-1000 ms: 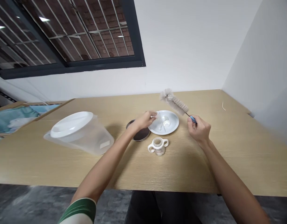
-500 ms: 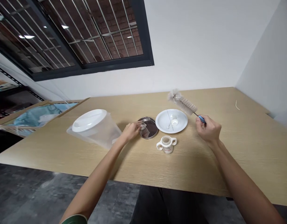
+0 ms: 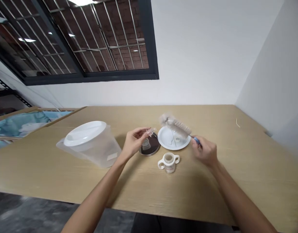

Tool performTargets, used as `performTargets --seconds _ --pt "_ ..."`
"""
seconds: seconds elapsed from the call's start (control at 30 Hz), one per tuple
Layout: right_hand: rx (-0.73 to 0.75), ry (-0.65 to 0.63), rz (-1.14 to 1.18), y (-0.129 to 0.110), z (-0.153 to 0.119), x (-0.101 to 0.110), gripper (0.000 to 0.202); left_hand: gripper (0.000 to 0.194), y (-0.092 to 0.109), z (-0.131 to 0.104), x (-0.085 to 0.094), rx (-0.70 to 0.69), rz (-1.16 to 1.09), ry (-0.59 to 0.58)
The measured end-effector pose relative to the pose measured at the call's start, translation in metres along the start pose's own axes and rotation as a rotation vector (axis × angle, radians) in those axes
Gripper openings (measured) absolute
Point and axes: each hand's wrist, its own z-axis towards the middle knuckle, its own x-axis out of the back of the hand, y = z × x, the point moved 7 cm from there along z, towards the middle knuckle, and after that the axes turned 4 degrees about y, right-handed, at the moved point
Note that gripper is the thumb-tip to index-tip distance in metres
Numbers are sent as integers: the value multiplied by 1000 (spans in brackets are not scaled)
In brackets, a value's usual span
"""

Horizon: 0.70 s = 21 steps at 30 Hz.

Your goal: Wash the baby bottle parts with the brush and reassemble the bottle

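My left hand [image 3: 135, 140] pinches a small clear plastic piece [image 3: 151, 131] above the round metal tray [image 3: 154, 147]. A translucent cap-like piece [image 3: 146, 144] shows on that tray. My right hand [image 3: 204, 149] grips the blue handle of a bristle brush [image 3: 176, 125], whose white bristles point up and left over the white plate [image 3: 167, 142]. Small pale parts and a thin rod lie on the plate. Nearer me stands a small cup [image 3: 169, 162] with two white handles, its top open.
A large translucent pitcher [image 3: 95, 147] with a white lid lies on its side at the left. Beyond it is a crib-like frame with blue cloth [image 3: 20, 123]. A bent pale strip [image 3: 237, 123] lies far right.
My left hand has lifted a clear piece up from the metal tray. My right hand has brought the brush left, over the plate. The camera view has tilted up and shifted.
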Motion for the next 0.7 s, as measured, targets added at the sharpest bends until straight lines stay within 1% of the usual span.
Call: performTargets --seconds 0.07,0.13,0.17,0.23,0.3,0.33,0.4,0.47,0.53,0.63,0.7 --pt "50 -68 54 -9 -2 -9 17 43 6 0 -16 -6 -77 54" --pt "61 -113 24 -8 -3 -14 18 41 7 -1 -31 -8 -138 65" --pt "41 -111 -13 -4 -2 -14 18 42 5 -1 -37 0 -175 68" --pt "-33 -58 -81 6 0 -9 17 44 -4 0 -43 38 -257 82" --pt "-79 -2 -77 10 2 -2 17 46 -17 0 -45 91 -324 105" --pt "-76 3 -45 8 2 -1 18 47 -23 0 -45 114 -344 116" --pt "-14 -51 18 -1 1 -4 18 46 -32 -2 -46 142 -356 124" --pt "50 -127 20 -7 -1 -9 19 45 -36 -5 -47 148 -368 116" --pt "50 -164 -30 -3 -3 -12 19 44 -39 -9 -47 156 -405 99" --pt "-30 -118 -75 9 -4 -8 19 42 -41 -12 -45 173 -463 73" --pt "-47 -85 -39 9 -5 -5 19 41 -43 -12 -43 175 -504 75"
